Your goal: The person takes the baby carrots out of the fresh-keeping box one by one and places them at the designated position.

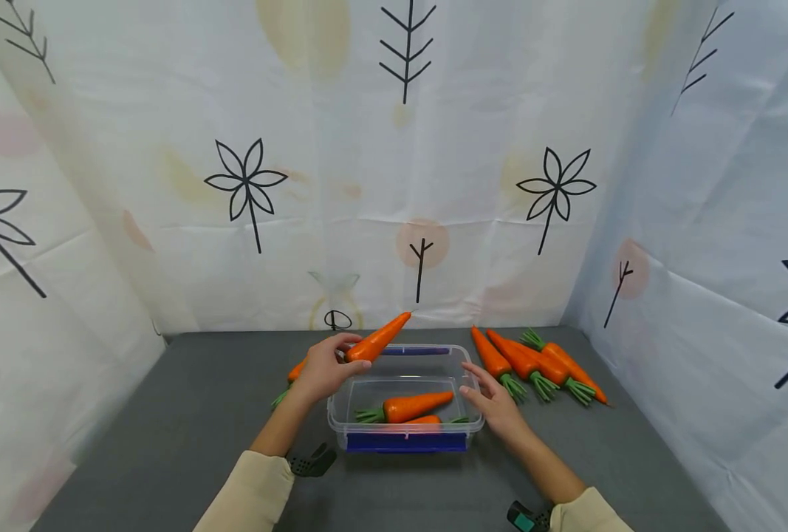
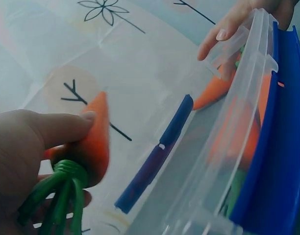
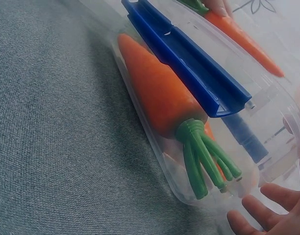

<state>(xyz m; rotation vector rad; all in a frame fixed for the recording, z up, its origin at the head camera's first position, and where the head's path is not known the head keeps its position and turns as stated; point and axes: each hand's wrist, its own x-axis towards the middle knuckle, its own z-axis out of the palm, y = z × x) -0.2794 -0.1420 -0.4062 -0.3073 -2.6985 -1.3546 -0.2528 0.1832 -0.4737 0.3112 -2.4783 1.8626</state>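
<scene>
1. Backdrop (image 1: 367,148): white cloth w/ line-drawn plants, from 12 o'clock round to the 9 & 3 sides.
2. Table (image 1: 168,428): dk grey, textured; everything sits on or over it.
3. Clear box (image 1: 374,427): rectangular, see-thru plastic, open top, approx mid-table. Holds at least 2 carrots (items 7 & 8).
4. Carrot group (image 1: 516,357): 4 pcs on table at box's 2–3 o'clock, side by side; 3 w/ greens twd 5, the outermost reversed, greens twd 11.
5. L hand (image 1: 327,366): at box's 10 o'clock, clamped on the held carrot (image 1: 380,337), thumb pressed on its fat end near the greens. Carrot's up in the air at box's 11, by the far rim, tip twd 1–2.
6. R hand (image 1: 496,405): fingers apart, nothing in grip, at box's 3 o'clock end; can't tell if touching. Hands well apart, box btwn.
7. Upper carrot (image 1: 416,406): in box, tip twd 3, greens twd 9.
8. Lower carrot (image 1: 427,420): in box, at upper one's 6 o'clock side, greens twd 3; partly behind front rim.
9. Side carrot (image 1: 294,373): on table at box's 9–10, mostly hidden by L hand/wrist.
10. Front clip (image 1: 407,442): blue, box's 6 o'clock side; far clip (image 1: 416,351), also blue, at 12.
</scene>
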